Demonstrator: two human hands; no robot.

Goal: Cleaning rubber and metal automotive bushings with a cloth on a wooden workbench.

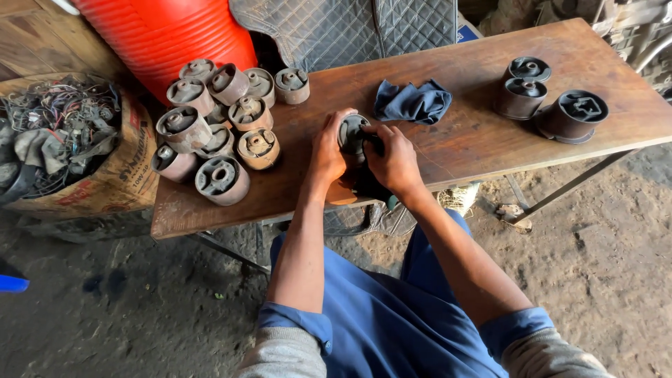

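— Where the wooden table point(490, 133) meets its near edge, what is held?
— A round bushing point(352, 133) is gripped by the left hand point(327, 150) and right hand point(393, 159).
— And nearby?
— A blue rag point(413, 101) is seen just behind it.

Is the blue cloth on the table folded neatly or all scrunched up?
Scrunched up: the blue cloth lies in a lumpy, wrinkled heap.

Eleven rusty bushings point(217, 133) sit heaped at the table's point(476, 143) ten o'clock corner. Three dark, cleaner bushings point(553, 98) stand grouped toward two o'clock. One more bushing point(352, 133) is at the centre, between two hands. One blue cloth point(413, 101) lies at twelve o'clock. One red barrel point(168, 31) and one box of wires point(66, 136) stand beyond nine o'clock.
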